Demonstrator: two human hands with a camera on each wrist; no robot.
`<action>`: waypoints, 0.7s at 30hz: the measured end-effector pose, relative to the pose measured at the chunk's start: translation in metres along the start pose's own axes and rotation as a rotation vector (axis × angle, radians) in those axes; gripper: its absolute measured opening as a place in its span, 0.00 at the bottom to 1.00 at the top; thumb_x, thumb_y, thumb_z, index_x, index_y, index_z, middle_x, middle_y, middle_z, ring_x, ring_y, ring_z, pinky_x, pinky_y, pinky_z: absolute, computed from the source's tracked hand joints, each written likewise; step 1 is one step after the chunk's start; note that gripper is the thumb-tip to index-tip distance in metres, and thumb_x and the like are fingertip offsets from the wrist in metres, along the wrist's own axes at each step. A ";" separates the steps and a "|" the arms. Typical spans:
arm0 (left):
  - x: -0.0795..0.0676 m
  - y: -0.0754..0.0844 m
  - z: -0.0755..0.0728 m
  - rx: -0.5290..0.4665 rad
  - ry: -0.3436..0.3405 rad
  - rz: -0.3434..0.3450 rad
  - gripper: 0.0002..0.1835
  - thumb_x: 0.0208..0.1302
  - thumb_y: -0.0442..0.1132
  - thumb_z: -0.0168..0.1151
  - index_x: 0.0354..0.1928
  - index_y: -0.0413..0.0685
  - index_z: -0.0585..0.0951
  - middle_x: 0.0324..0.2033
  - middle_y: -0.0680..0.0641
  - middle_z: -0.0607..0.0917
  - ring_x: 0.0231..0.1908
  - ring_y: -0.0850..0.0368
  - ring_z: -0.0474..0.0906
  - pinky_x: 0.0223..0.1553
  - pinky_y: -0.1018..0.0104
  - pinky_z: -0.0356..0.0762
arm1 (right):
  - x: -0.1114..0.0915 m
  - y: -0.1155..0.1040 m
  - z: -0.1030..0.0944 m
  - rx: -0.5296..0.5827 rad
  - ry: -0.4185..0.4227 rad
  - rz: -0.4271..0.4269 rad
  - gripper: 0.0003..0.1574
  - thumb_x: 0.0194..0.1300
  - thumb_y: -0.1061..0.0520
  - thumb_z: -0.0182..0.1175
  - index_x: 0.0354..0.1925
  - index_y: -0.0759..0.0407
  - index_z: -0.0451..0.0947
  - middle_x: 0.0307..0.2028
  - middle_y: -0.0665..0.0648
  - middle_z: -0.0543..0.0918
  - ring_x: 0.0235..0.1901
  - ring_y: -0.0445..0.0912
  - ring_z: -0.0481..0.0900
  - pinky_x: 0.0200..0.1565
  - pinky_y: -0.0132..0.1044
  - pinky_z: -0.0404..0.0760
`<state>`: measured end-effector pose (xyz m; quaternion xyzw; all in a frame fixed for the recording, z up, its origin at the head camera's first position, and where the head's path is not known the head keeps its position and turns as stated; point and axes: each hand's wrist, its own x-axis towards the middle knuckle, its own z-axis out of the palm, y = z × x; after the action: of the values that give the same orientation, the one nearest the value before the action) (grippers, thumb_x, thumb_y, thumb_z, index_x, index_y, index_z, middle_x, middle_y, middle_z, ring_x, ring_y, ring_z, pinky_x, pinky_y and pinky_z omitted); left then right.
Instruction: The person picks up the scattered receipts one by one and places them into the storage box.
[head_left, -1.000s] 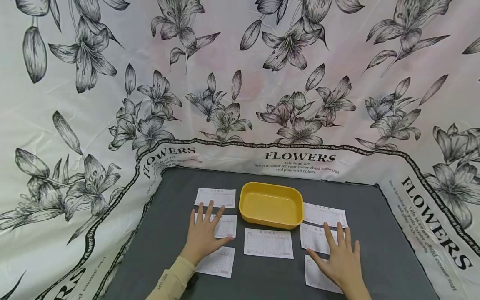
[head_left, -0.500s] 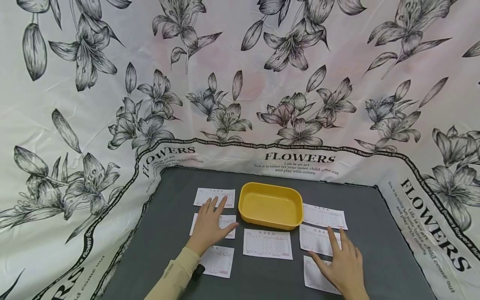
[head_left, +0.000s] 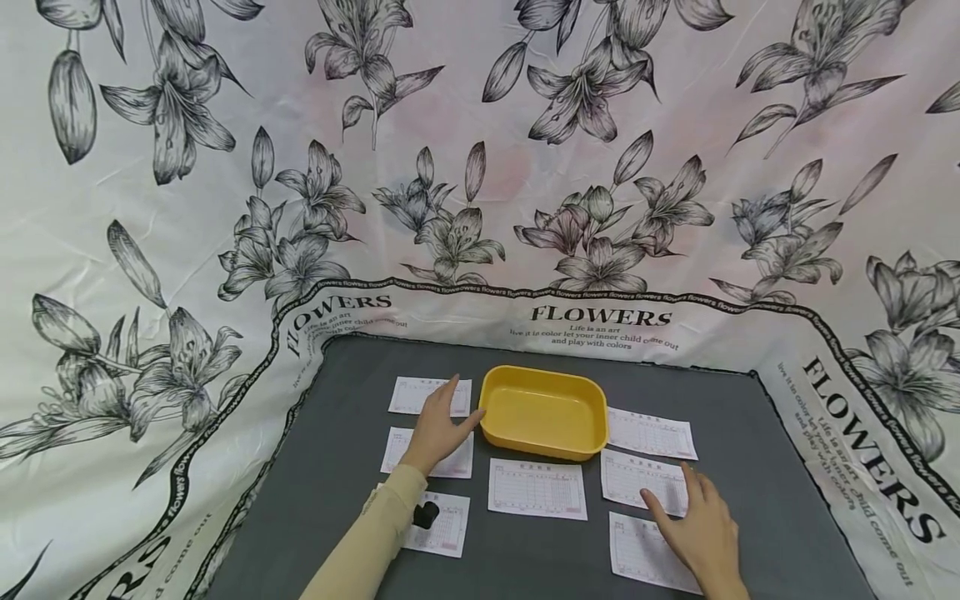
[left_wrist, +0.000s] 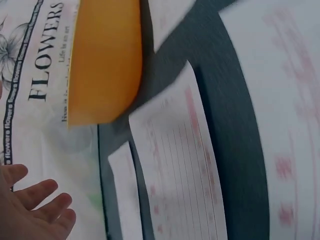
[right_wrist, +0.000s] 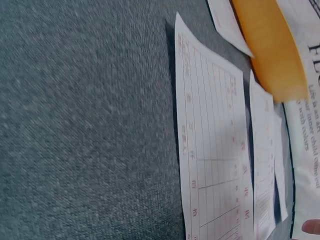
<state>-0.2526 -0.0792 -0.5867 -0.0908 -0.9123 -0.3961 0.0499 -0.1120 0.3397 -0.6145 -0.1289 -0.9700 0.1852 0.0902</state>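
My left hand (head_left: 438, 427) hovers over the left column of printed paper forms, its thumb close to the left wall of a yellow plastic basin (head_left: 540, 412). Whether the thumb touches that wall I cannot tell. Loosely spread fingers (left_wrist: 42, 197) hold nothing in the left wrist view. Partly under the hand lie the far-left form (head_left: 408, 394) and the middle-left form (head_left: 401, 450). My right hand (head_left: 701, 529) is relaxed above the near-right form (head_left: 637, 554), with the middle-right form (head_left: 633, 479) just beyond its fingertips. Only one fingertip (right_wrist: 311, 226) shows in the right wrist view.
One form (head_left: 537, 489) lies in front of the basin, another (head_left: 652, 433) at its right. The near-left form (head_left: 446, 529) sits below a black object (head_left: 426, 515) at my left wrist. Flower-printed cloth (head_left: 480, 208) surrounds the dark grey tabletop (head_left: 525, 558).
My left hand has moved right and forward toward the basin, its fingers drawing closer together. The right hand has shifted slightly right and back, its fingers less spread. Basin and forms stay put.
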 end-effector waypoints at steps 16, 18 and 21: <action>0.037 0.026 0.063 -0.523 0.096 -0.274 0.42 0.79 0.56 0.59 0.83 0.39 0.58 0.78 0.32 0.65 0.78 0.36 0.62 0.79 0.41 0.62 | 0.010 0.007 0.000 0.021 -0.055 0.131 0.65 0.66 0.21 0.61 0.77 0.69 0.60 0.66 0.82 0.66 0.64 0.79 0.67 0.55 0.79 0.70; 0.039 0.025 0.069 -0.569 0.093 -0.278 0.39 0.82 0.53 0.55 0.83 0.39 0.57 0.79 0.31 0.63 0.78 0.35 0.60 0.79 0.40 0.60 | 0.013 0.006 -0.001 0.021 -0.042 0.137 0.65 0.66 0.21 0.61 0.76 0.70 0.61 0.65 0.83 0.67 0.63 0.78 0.67 0.55 0.79 0.70; 0.041 0.025 0.078 -0.621 0.059 -0.279 0.35 0.86 0.50 0.47 0.84 0.39 0.55 0.80 0.32 0.61 0.79 0.34 0.59 0.79 0.37 0.58 | 0.018 0.006 -0.004 0.023 -0.035 0.150 0.66 0.66 0.21 0.60 0.76 0.71 0.61 0.64 0.83 0.67 0.63 0.78 0.66 0.55 0.78 0.70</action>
<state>-0.2889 -0.0002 -0.6150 0.0355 -0.7499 -0.6605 -0.0084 -0.1268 0.3512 -0.6112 -0.1972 -0.9569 0.2047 0.0605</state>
